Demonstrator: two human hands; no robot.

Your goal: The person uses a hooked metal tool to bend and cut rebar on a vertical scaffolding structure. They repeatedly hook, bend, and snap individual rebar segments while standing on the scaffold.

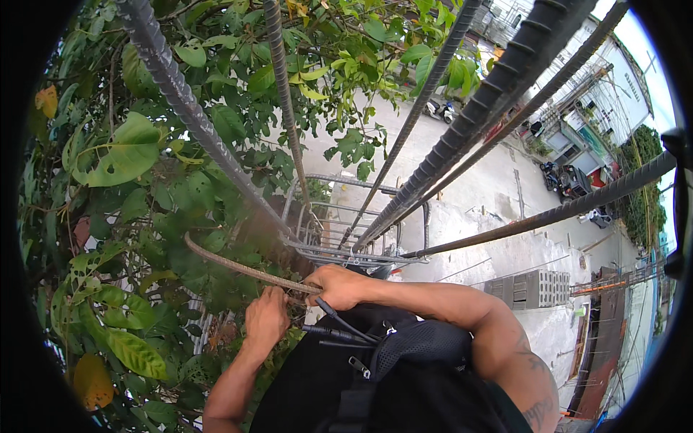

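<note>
Plainly, 1 right hand (335,286) grips 1 curved rod (245,269).

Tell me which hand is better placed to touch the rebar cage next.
Probably the right hand: it appears closer to the cage, just below it in the picture, though it grips the bent bar. The left hand sits lower and farther left; whether it grips the bar is unclear.

The hands (267,315) (336,286) are bare; a black bag (404,397) with mesh panel (429,343), metal zip pulls (359,367) and dark cables (321,330) is worn; tattoos (535,362) mark the right arm (498,339).
</note>
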